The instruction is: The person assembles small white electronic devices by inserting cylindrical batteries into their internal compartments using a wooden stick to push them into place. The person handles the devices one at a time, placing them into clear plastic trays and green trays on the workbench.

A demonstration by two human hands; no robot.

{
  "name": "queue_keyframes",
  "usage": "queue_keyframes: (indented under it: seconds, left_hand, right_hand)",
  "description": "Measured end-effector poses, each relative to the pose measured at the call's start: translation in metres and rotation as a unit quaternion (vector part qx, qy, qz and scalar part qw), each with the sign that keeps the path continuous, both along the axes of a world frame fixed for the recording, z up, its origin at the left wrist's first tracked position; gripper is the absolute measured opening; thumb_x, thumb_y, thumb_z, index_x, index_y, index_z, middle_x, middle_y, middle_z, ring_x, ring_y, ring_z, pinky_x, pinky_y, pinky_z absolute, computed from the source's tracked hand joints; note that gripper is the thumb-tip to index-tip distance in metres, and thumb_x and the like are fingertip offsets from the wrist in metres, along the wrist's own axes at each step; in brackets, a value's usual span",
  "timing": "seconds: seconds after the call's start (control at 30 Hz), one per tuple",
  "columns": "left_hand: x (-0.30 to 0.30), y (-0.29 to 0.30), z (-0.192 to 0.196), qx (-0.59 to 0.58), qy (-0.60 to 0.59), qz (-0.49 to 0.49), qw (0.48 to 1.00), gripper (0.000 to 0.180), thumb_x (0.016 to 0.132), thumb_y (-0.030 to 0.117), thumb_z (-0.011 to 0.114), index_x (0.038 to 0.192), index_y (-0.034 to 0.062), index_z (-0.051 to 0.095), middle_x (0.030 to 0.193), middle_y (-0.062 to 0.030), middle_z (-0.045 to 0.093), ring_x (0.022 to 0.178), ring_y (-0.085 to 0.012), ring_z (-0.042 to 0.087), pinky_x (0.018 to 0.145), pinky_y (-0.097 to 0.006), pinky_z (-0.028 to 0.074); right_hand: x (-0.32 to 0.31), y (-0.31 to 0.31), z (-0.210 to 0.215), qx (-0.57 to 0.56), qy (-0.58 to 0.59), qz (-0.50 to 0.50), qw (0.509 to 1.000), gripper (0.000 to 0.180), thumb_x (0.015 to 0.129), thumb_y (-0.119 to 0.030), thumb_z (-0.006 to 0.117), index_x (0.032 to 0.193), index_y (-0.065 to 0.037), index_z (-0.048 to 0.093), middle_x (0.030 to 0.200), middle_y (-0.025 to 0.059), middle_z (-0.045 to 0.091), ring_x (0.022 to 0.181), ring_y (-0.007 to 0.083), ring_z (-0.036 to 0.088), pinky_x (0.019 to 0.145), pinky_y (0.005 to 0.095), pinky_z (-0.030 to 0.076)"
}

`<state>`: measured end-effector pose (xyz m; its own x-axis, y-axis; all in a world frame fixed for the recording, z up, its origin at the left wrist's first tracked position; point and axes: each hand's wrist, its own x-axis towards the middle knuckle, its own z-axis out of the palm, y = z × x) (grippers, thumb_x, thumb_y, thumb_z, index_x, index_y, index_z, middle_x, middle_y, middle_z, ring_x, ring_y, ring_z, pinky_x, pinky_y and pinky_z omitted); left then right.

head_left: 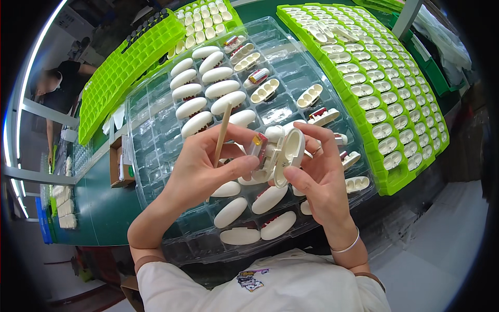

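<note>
Judging by the pose, the person is fitting a small insert into an open white oval case (pixel 283 153) above the clear tray (pixel 156 119), the left hand (pixel 200 169) pinching that insert plus a wooden stick (pixel 222 134), the right hand (pixel 322 174) gripping the case, so pressing it home needs steady alignment.

Your left hand (pixel 205 169) pinches a matt, pale wooden stick (pixel 222 134); your right hand (pixel 317 174) grips a smooth white plastic oval shell (pixel 288 156); the clear tray (pixel 156 130) beneath is glossy thin plastic; bright green trays (pixel 122 67) along its edges look matt, moulded; your wrist wears a shiny metal bangle (pixel 347 245).
</note>
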<state>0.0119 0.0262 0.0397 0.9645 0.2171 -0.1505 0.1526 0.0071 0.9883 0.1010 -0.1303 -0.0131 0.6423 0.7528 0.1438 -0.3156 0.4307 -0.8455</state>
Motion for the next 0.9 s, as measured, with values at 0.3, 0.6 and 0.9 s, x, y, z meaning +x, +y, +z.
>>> queue_keyframes:
  seconds: [0.3, 0.6, 0.9]
  left_hand:
    - [0.0003, -0.0013, -0.0056, -0.016, 0.008, 0.003, 1.000, 0.027, 0.074, 0.008, 0.063, 0.096, -0.0021, 0.051, 0.087, -0.0057, 0.056, 0.082, -0.0113, 0.056, 0.071, -0.024, 0.046]
    - [0.0008, -0.0018, -0.0071, -0.048, 0.005, 0.009, 0.999, 0.027, 0.074, 0.007, 0.063, 0.096, -0.0018, 0.051, 0.086, -0.0074, 0.057, 0.078, -0.0109, 0.057, 0.066, -0.024, 0.048]
    - [0.0015, -0.0037, -0.0097, -0.072, -0.003, -0.001, 0.997, 0.030, 0.074, 0.006, 0.063, 0.099, -0.0029, 0.050, 0.089, -0.0086, 0.057, 0.079, -0.0113, 0.057, 0.068, -0.025, 0.048]
  right_hand:
    - [-0.0016, 0.0016, 0.0001, -0.023, -0.023, -0.027, 0.999, 0.051, 0.071, 0.001, 0.059, 0.114, -0.005, 0.033, 0.102, 0.0108, 0.044, 0.095, 0.0158, 0.049, 0.073, 0.0288, 0.050]
    - [-0.0002, -0.0013, 0.0003, -0.049, -0.022, -0.039, 0.998, 0.051, 0.070, 0.000, 0.060, 0.113, -0.006, 0.034, 0.099, 0.0095, 0.045, 0.092, 0.0137, 0.050, 0.073, 0.0282, 0.050]
    - [-0.0010, 0.0008, 0.0002, -0.059, -0.064, -0.046, 0.995, 0.049, 0.069, -0.001, 0.060, 0.112, -0.006, 0.036, 0.100, 0.0094, 0.046, 0.093, 0.0151, 0.051, 0.074, 0.0293, 0.050]
